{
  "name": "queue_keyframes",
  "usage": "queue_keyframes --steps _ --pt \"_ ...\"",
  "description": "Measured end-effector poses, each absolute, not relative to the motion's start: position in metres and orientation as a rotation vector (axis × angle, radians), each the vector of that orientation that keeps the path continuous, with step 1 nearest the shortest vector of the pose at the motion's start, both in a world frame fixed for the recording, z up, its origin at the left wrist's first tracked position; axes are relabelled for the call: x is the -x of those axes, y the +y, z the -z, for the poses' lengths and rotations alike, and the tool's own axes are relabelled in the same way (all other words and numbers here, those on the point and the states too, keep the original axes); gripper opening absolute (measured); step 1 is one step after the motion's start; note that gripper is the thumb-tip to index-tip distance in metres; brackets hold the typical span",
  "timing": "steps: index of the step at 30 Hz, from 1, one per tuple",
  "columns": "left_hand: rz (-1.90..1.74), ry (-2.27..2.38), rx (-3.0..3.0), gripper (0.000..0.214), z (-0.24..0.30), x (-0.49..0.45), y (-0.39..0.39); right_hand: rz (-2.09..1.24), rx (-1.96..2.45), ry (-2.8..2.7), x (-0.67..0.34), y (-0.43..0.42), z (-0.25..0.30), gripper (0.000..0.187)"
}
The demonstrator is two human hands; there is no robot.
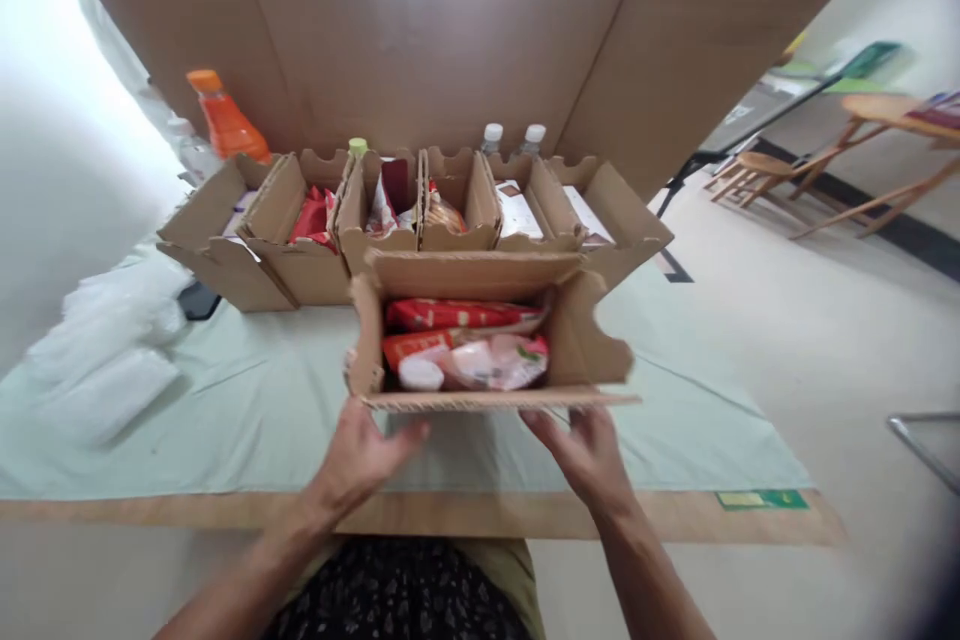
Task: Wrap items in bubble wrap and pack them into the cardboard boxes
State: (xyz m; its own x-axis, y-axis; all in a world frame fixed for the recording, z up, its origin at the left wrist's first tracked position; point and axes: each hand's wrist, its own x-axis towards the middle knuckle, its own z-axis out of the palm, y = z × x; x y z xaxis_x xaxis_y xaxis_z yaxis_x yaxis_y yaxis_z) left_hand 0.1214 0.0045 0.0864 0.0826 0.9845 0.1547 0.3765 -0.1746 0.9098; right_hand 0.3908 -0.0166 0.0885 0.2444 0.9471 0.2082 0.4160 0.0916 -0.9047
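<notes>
An open cardboard box is tilted towards me over the near half of the table. My left hand grips its lower left front corner, thumb stretched along the front wall. My right hand holds the front wall right of the middle, its fingertips partly hidden beneath the box. Inside lie a red packet, an orange-red packet and a pink packet with a white cap beside it. Their print is blurred.
Behind it stands a row of several cardboard boxes holding packets, before a tall cardboard panel. An orange bottle and two white-capped bottles stand behind the row. Clear plastic bags lie left on the green cloth.
</notes>
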Motion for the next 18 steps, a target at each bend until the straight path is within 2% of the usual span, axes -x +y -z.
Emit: queue_keyframes --steps 4,8,13,18 --pt "-0.917 1.311 -1.703 0.029 -0.066 -0.134 -0.025 -0.626 1.610 -1.320 -0.407 -0.062 -0.072 0.028" --pt "-0.883 1.520 -1.666 0.034 -0.053 -0.109 -0.036 -0.711 1.554 -1.382 -0.378 -0.052 -0.070 0.028" --pt "-0.945 1.456 -1.757 0.063 -0.056 -0.126 -0.038 -0.658 1.413 -1.259 -0.393 -0.024 -0.061 0.056" --pt "-0.690 0.916 -1.905 0.120 -0.053 -0.189 -0.053 -0.380 1.485 -1.025 -0.489 -0.022 -0.046 0.069"
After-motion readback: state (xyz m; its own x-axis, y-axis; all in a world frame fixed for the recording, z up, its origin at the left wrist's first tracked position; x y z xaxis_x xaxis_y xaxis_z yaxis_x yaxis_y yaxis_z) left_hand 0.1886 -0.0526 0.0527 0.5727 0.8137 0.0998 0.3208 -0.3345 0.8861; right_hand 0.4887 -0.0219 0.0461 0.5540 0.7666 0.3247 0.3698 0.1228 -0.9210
